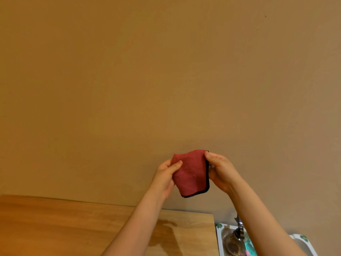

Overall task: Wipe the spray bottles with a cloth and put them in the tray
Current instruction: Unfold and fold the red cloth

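Head view, status query: where is the cloth, and how is it held?

— Cloth (pixel 191 172): red, black-edged, folded over, raised in front of the wall (pixel 129 80) and well above the table (pixel 73 224). Both hands grip it. Left hand (pixel 164 179): thumb laid across the front of the left edge, fingers behind the fabric, pinching it. Right hand (pixel 220 171): thumb and fingers pinching the right edge, near the top corner. The lower part of the cloth hangs free between the two wrists.

Head view, second query: bottles and tray?

— Tray (pixel 218 237): white, at bottom right, just beside the right end of the table, partly covered by the right forearm. Inside it, a dark glass-like bottle (pixel 230 246) with a dark spray head stands out, though its outline is blurred. A turquoise and pink object (pixel 249 250) lies next to it; its type cannot be determined.

Table condition?

— Light wood, with a darker patch (pixel 166 235) between the forearms. Whether that patch is shadow or moisture cannot be determined.
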Action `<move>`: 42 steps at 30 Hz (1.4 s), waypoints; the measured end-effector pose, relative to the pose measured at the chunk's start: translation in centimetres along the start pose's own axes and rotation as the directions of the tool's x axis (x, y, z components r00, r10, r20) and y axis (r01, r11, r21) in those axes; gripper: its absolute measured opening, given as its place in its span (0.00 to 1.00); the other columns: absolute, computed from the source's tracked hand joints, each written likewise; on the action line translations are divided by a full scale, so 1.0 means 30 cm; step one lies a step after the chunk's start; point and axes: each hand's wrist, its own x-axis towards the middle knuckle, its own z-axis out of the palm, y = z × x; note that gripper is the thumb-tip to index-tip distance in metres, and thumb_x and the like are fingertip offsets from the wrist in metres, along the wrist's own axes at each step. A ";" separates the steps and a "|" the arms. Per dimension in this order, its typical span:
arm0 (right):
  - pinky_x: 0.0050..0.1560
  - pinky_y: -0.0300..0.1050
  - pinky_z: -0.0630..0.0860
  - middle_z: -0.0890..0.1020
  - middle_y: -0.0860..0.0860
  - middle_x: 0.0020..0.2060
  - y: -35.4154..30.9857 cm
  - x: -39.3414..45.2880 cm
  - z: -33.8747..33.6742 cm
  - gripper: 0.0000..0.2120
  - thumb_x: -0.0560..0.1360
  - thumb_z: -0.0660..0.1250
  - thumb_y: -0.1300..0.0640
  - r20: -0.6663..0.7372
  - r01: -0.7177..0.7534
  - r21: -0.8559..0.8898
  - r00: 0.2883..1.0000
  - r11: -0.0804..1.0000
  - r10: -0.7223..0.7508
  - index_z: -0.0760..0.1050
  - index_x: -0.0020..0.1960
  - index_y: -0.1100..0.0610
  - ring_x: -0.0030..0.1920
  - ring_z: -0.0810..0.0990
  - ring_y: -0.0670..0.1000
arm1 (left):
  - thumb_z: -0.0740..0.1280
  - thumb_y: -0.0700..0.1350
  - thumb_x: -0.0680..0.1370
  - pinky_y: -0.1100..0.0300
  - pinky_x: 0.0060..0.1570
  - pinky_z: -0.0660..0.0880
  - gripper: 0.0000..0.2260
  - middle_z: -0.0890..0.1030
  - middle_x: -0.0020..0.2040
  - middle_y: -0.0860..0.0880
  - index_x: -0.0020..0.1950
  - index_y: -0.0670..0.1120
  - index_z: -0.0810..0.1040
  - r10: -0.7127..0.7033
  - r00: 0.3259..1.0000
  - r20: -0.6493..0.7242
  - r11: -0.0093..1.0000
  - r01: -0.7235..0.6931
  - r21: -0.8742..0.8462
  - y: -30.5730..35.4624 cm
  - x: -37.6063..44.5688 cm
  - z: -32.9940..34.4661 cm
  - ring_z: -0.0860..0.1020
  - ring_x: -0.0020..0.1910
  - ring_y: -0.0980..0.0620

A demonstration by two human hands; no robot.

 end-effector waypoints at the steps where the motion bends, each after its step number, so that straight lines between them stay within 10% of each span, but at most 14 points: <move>1: 0.43 0.46 0.77 0.83 0.55 0.40 -0.004 -0.002 0.000 0.13 0.79 0.57 0.59 -0.003 0.000 0.019 1.000 1.000 0.001 0.79 0.48 0.62 0.41 0.82 0.52 | 0.62 0.33 0.78 0.63 0.39 0.80 0.06 0.84 0.40 0.46 0.50 0.39 0.78 0.004 1.000 -0.001 1.000 -0.004 0.013 0.009 0.001 0.006 0.83 0.37 0.54; 7: 0.40 0.45 0.77 0.82 0.53 0.35 -0.029 -0.014 0.008 0.11 0.79 0.58 0.62 -0.047 0.009 -0.013 0.999 1.000 -0.009 0.77 0.44 0.63 0.36 0.81 0.50 | 0.66 0.40 0.78 0.61 0.33 0.80 0.04 0.84 0.35 0.47 0.46 0.42 0.79 -0.228 0.968 -0.108 0.973 0.229 0.003 0.030 0.004 0.041 0.82 0.32 0.53; 16: 0.42 0.43 0.78 0.84 0.54 0.43 -0.048 -0.012 0.001 0.12 0.73 0.63 0.72 -0.071 0.082 -0.120 0.993 0.989 -0.091 0.78 0.52 0.60 0.42 0.82 0.50 | 0.65 0.37 0.79 0.60 0.39 0.76 0.03 0.83 0.36 0.48 0.48 0.43 0.78 -0.023 0.983 -0.181 0.999 0.018 -0.031 0.048 0.005 0.079 0.80 0.36 0.53; 25: 0.26 0.28 0.71 0.79 0.51 0.38 -0.074 -0.010 0.043 0.05 0.72 0.67 0.70 -0.298 0.218 -0.395 0.888 0.892 -0.349 0.79 0.44 0.62 0.32 0.79 0.41 | 0.71 0.37 0.74 0.69 0.38 0.74 0.04 0.81 0.42 0.46 0.40 0.43 0.79 0.456 0.831 -0.319 0.878 -0.363 0.311 0.048 -0.012 0.102 0.79 0.38 0.57; 28: 0.27 0.25 0.69 0.74 0.52 0.48 -0.084 -0.008 0.039 0.05 0.72 0.69 0.69 -0.254 0.292 -0.499 0.851 0.816 -0.460 0.78 0.43 0.60 0.42 0.74 0.45 | 0.71 0.37 0.74 0.63 0.52 0.75 0.04 0.82 0.50 0.45 0.43 0.45 0.81 0.452 0.853 -0.260 0.879 -0.377 0.291 0.058 -0.003 0.085 0.79 0.50 0.54; 35: 0.36 0.32 0.76 0.82 0.46 0.35 -0.081 -0.007 0.022 0.07 0.74 0.66 0.67 -0.215 0.288 -0.441 0.885 0.850 -0.412 0.80 0.43 0.57 0.33 0.79 0.37 | 0.66 0.31 0.76 0.69 0.43 0.77 0.10 0.84 0.41 0.55 0.52 0.45 0.78 0.417 0.901 -0.119 0.897 -0.387 0.212 0.056 0.001 0.071 0.81 0.40 0.62; 42: 0.40 0.43 0.77 0.82 0.48 0.36 -0.053 -0.027 0.021 0.09 0.77 0.63 0.63 -0.249 0.308 -0.382 0.873 0.871 -0.418 0.79 0.42 0.54 0.35 0.79 0.41 | 0.69 0.33 0.75 0.68 0.46 0.76 0.28 0.79 0.54 0.59 0.72 0.51 0.66 0.406 0.912 0.058 0.798 -0.385 0.464 0.017 -0.012 0.070 0.79 0.44 0.69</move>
